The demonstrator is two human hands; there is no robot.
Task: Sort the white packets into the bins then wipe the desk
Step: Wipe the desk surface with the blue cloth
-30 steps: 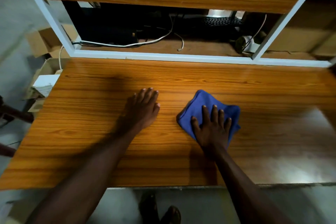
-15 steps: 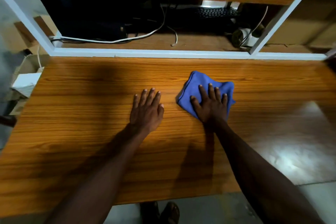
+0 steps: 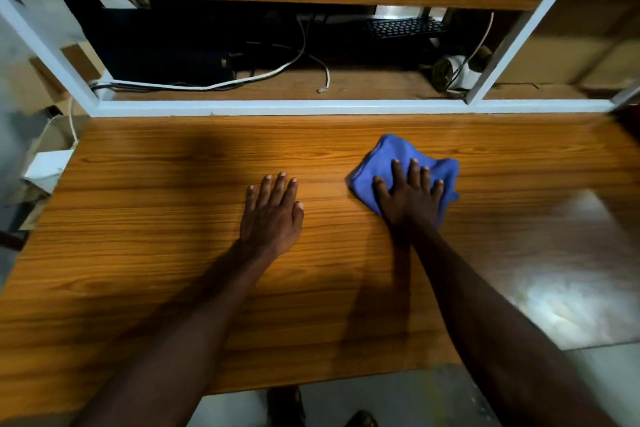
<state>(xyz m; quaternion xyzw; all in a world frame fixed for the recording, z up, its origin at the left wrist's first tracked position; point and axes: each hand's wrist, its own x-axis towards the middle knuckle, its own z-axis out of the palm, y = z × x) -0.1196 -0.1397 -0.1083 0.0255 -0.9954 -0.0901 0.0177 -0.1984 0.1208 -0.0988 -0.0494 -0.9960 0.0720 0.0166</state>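
A crumpled blue cloth (image 3: 391,152) lies on the wooden desk (image 3: 173,270), right of centre and toward the back. My right hand (image 3: 410,199) presses flat on the cloth with fingers spread, covering its near half. My left hand (image 3: 272,215) rests palm down on the bare desk to the left of the cloth, fingers together, holding nothing. No white packets or bins are in view.
A white metal frame (image 3: 277,107) borders the desk's back edge. Behind it a lower shelf holds white cables (image 3: 221,83), a black keyboard (image 3: 405,26) and a small round device (image 3: 446,71). Cardboard boxes (image 3: 41,166) sit off the left edge.
My right hand has pushed the blue cloth away from me, toward the back of the desk and a little right. My left hand stays planted on the desk.
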